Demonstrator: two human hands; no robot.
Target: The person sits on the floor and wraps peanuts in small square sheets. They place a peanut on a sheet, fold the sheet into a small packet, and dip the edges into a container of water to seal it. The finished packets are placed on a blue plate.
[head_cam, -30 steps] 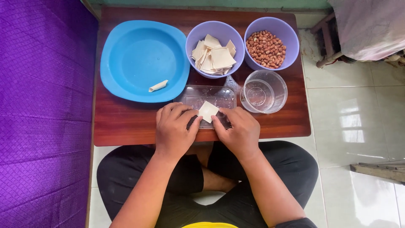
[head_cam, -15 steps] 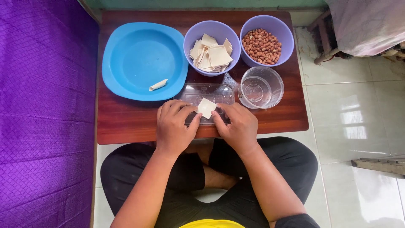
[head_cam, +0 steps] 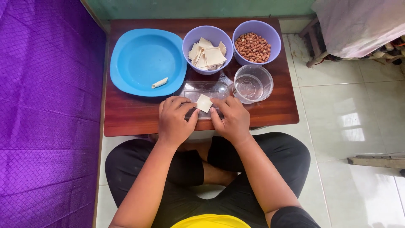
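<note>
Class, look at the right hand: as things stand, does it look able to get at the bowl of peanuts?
Probably yes. The right hand sits at the small wrapper square; the bowl of peanuts stands beyond it, open-topped. Only the clear glass bowl lies between, low enough to reach over.

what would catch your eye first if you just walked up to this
Both hands, the left hand and right hand, meet at the near edge of the low wooden table, pinching a small square pastry wrapper over a clear plastic tray. Behind it sit a big blue plate holding one rolled piece, and two lilac bowls: wrappers and peanuts.
</note>
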